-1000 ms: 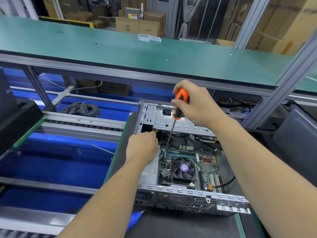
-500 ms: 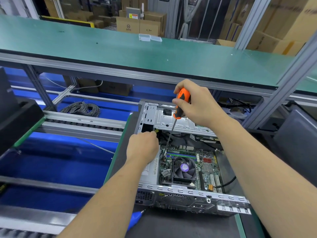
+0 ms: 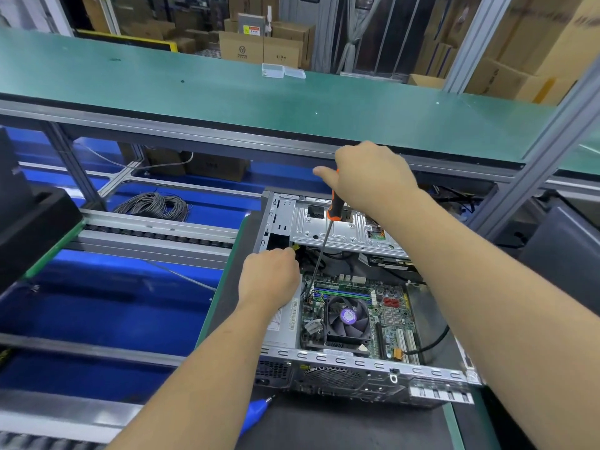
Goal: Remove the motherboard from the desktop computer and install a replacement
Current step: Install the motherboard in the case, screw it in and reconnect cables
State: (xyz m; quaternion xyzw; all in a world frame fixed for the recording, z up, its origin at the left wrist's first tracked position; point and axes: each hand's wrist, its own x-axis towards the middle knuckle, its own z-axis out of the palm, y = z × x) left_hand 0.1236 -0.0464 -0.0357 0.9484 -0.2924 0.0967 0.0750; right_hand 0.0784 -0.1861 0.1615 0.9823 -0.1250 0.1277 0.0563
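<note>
The right hand [image 3: 370, 177] grips the screwdriver [image 3: 324, 241] upright to reach a screw on the motherboard [image 3: 386, 306] below, while the left hand [image 3: 269, 280], fingers curled, steadies the computer case [image 3: 357, 371]; whether it holds anything I cannot tell.

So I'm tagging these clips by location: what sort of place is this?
Most likely a factory assembly or repair line. A long green-topped workbench on aluminium framing runs across, a roller conveyor sits beside the open desktop computer, and stacked cardboard boxes fill the background.
</note>
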